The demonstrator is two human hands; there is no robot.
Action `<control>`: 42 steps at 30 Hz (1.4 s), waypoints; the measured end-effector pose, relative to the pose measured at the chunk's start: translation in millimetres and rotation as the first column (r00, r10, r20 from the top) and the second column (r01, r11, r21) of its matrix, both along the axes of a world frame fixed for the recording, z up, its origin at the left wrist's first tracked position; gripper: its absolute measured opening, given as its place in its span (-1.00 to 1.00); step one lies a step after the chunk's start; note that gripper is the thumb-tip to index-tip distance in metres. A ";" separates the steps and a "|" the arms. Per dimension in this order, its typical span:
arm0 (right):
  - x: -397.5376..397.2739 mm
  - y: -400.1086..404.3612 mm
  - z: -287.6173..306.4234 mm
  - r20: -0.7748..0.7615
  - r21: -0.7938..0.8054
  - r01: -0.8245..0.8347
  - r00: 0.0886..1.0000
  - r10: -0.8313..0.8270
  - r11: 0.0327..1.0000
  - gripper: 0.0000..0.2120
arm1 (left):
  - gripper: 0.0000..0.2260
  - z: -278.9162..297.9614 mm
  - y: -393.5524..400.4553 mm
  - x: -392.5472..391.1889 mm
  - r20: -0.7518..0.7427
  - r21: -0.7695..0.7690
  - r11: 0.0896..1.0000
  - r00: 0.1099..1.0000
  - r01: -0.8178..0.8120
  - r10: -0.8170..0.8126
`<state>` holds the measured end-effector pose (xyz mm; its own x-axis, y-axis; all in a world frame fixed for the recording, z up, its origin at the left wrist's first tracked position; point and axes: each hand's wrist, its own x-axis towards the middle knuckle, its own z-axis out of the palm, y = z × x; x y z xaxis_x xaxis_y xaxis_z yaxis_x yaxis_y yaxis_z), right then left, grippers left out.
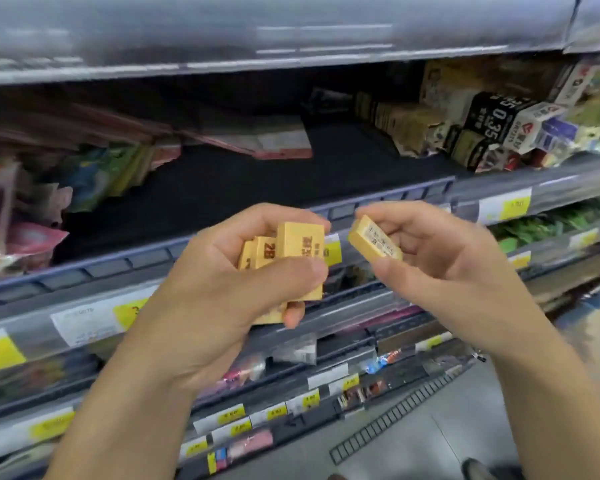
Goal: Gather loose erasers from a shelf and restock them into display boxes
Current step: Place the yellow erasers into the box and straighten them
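Note:
My left hand (222, 282) grips a bunch of several tan erasers (291, 251) with "2B" print, thumb across their front. My right hand (440, 261) pinches a single tan eraser (373, 242) between thumb and fingers, just right of the bunch and apart from it. Both hands hover in front of the shelf's blue front rail (187, 244). The shelf board (239, 181) behind them is dark. Tan and black display boxes (465, 123) stand at the shelf's back right.
Colourful packets (94, 174) crowd the shelf's left side, and a pink flat pack (267, 140) lies at the back. Yellow price tags (516, 206) line the rails. Lower shelves hold small goods. A loose black divider strip (395, 414) lies on the grey floor at right.

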<state>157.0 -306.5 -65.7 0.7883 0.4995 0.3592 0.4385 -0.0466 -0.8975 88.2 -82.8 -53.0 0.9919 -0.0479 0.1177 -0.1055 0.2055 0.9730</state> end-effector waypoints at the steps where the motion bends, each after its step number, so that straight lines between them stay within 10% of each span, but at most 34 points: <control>1: -9.2 -3.0 -14.6 -0.044 0.003 0.012 0.999 -0.012 1.000 -0.65 | -0.72 -12.7 0.4 -7.1 -0.039 -0.012 1.000 0.999 0.016 -0.016; 10: -94.4 -27.6 -186.2 -0.526 -0.309 0.086 0.815 -0.245 0.947 -0.68 | -0.77 -183.5 15.1 -60.9 -0.650 0.003 0.991 0.753 -0.131 0.101; 19: -145.6 -59.1 -283.7 -0.656 -0.516 0.043 0.621 -0.428 0.855 -0.67 | -0.83 -298.5 11.3 -137.9 -0.863 0.052 0.923 0.449 -0.382 0.234; 32: -111.3 -43.2 -325.5 -0.681 -0.524 -0.455 0.731 -0.033 0.721 -0.63 | -0.85 -309.5 -40.2 -250.5 -0.866 0.163 0.647 0.206 -0.745 0.455; 42: -157.4 95.3 -287.3 -0.665 -0.383 -0.764 0.618 0.419 0.519 -0.62 | -0.82 -298.2 -50.2 -373.0 -0.840 0.117 0.280 0.055 -0.953 0.539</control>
<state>-0.4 -211.1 -352.9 0.1718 0.8573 -0.4853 0.1414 -0.5090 -0.8491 -284.8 -133.0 -351.2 0.1355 0.6148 -0.7770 0.0885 0.7735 0.6275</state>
